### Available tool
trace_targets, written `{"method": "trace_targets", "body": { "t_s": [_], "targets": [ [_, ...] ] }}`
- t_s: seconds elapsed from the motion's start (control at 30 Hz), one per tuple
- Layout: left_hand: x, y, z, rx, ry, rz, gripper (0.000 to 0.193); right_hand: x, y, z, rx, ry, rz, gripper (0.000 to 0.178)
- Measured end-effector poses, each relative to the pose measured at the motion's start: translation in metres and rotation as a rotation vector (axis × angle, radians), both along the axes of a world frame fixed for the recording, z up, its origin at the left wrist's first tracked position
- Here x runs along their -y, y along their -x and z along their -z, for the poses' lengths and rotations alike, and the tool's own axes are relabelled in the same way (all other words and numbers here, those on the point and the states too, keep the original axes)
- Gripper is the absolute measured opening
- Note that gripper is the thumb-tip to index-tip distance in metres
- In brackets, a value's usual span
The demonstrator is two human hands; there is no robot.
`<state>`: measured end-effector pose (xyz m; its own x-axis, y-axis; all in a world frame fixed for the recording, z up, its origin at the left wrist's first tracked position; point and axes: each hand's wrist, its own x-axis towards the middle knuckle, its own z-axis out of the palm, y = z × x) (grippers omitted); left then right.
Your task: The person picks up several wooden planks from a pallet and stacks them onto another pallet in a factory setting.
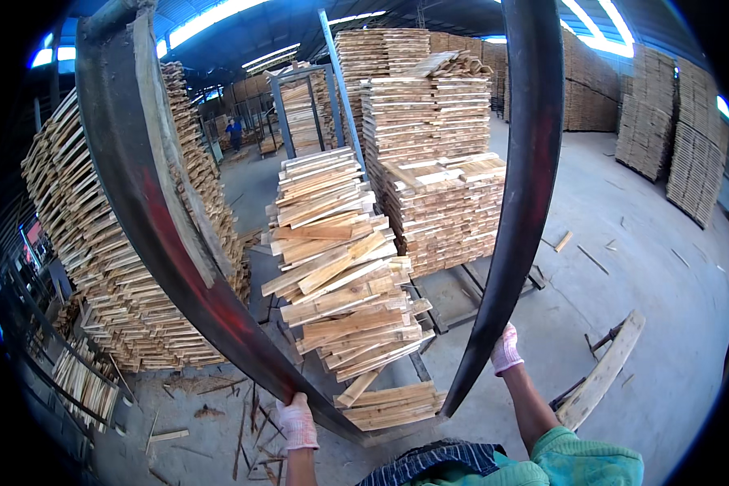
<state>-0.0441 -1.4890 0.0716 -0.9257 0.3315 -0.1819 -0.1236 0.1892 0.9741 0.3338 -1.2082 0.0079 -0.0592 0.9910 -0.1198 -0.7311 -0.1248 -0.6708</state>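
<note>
Hands on two dark uprights

Your left hand [297,421] has its gloved fingers wrapped round the left bar [150,211], which leans up and leftward. Your right hand [505,350] grips the right bar [520,194], rising nearly upright beside the plank stack [340,275].

Both hands wear pale knitted cloth gloves: the left hand [297,421] grips a dark metal bar [150,219], matt, with worn red paint and a strip of raw wood along one edge, and the right hand [505,350] holds a second metal bar [525,178], smoother, black, with a dull sheen. The stacked boards [344,267] are pale, rough-sawn, unfinished wood. The concrete floor [664,267] looks grey, matt and dusty, littered with splinters. The green sleeve [583,462] is soft woven cloth.
</note>
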Motion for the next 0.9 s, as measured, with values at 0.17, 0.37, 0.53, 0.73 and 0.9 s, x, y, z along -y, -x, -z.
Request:
{"method": "trace_targets", "body": {
  "t_s": [0.17, 0.37, 0.53, 0.73, 0.9],
  "targets": [
    [0.007, 0.001, 0.024, -0.045, -0.142, 0.044, 0.033, 0.002, -0.015, 0.000, 0.086, -0.046, -0.026, 0.025],
    [0.011, -0.016, 0.004, 0.043, 0.023, -0.015, 0.037, -0.002, -0.024, 0.016, 0.007, 0.074, 0.024, 0.026],
    [0.014, -0.013, 0.023, 0.049, 0.025, -0.002, 0.039, -0.006, -0.031, 0.031, 0.167, 0.003, 0.043, 0.023],
    [0.016, 0.011, 0.041, -0.014, -0.168, -0.008, 0.040, 0.006, -0.017, 0.001, 0.221, -0.112, -0.134, 0.028],
    [0.012, 0.016, 0.031, 0.001, -0.079, 0.004, 0.041, -0.001, -0.019, -0.006, 0.245, -0.107, -0.140, 0.024]
  ]
}}
